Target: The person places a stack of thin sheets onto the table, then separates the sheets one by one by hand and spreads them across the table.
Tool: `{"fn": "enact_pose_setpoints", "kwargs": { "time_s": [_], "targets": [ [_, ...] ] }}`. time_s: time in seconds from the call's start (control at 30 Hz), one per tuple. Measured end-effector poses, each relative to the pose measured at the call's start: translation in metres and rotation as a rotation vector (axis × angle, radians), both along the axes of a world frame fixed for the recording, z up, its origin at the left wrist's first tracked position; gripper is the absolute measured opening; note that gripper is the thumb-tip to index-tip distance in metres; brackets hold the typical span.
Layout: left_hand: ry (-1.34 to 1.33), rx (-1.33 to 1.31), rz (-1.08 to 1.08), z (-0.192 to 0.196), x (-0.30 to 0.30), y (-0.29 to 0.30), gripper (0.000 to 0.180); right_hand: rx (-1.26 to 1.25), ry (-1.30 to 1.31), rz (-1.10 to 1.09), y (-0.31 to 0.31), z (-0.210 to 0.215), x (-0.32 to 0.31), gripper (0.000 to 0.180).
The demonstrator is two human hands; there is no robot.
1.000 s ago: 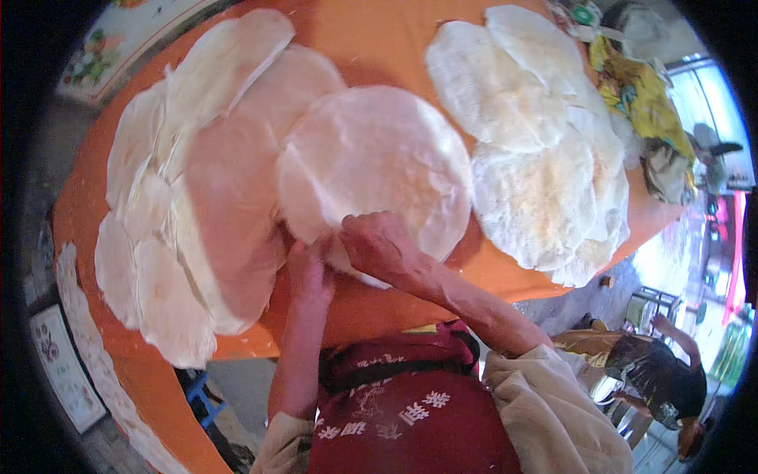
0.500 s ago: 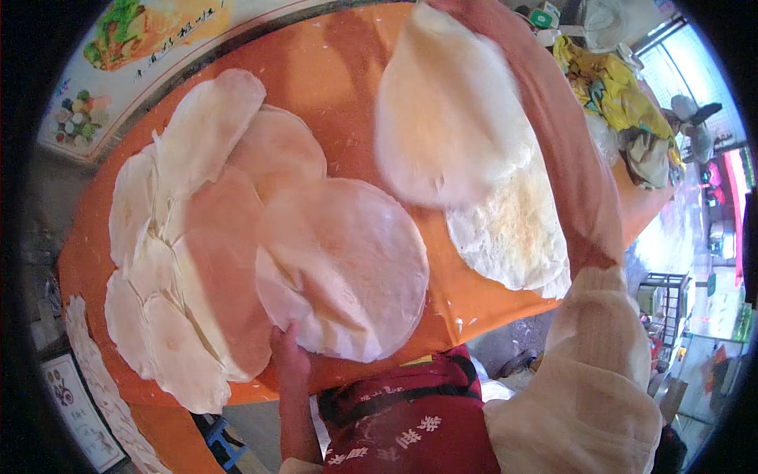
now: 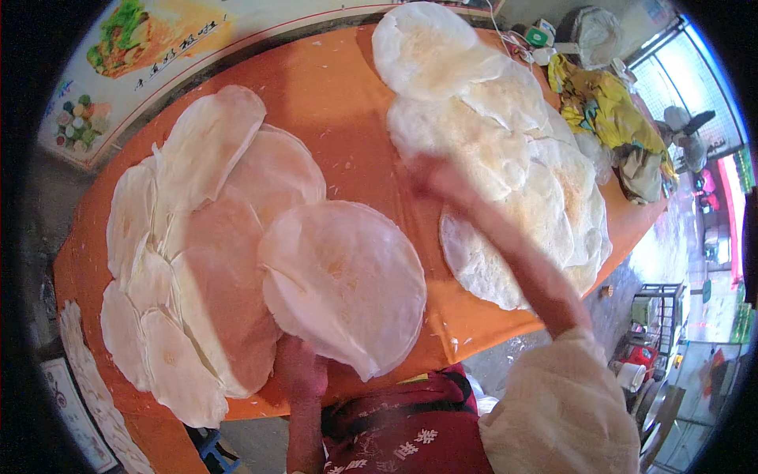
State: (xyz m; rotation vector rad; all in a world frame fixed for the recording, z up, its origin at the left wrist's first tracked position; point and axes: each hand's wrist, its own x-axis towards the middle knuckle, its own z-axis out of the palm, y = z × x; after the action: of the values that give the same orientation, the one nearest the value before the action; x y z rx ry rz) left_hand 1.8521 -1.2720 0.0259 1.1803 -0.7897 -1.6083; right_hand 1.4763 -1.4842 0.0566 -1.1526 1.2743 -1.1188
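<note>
Thin round floury flatbreads, overlapping on smooth orange tablecloth

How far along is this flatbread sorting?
Done: many browned flatbreads lie overlapped on the right of the orange table. In hand: the right hand, blurred, reaches over them, while the left hand rests at the near stack. Left: that stack and the pale rounds on the left.

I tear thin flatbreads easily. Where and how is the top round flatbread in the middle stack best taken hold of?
Probably at the near rim of the top flatbread, coming from the person's side. That edge overhangs the orange table beside the left hand, so fingers can slide flat underneath. The right hand is over the browned pile.
</note>
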Motion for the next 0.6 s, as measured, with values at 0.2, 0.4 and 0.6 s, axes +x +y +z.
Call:
{"fn": "enact_pose_setpoints", "kwargs": {
  "time_s": [0.2, 0.4, 0.6],
  "targets": [
    [0.047, 0.102, 0.004, 0.046, -0.062, -0.035, 0.044, -0.230, 0.396, 0.452, 0.116, 0.045, 0.139, 0.036],
    [-0.008, 0.129, 0.169, 0.045, -0.028, -0.025, 0.044, 0.397, -0.228, 0.371, 0.073, 0.068, 0.103, 0.025],
    [0.142, 0.180, 0.238, -0.012, 0.047, 0.014, 0.045, 0.110, -0.494, -0.082, -0.013, 0.193, 0.011, 0.014]
  ]
}}
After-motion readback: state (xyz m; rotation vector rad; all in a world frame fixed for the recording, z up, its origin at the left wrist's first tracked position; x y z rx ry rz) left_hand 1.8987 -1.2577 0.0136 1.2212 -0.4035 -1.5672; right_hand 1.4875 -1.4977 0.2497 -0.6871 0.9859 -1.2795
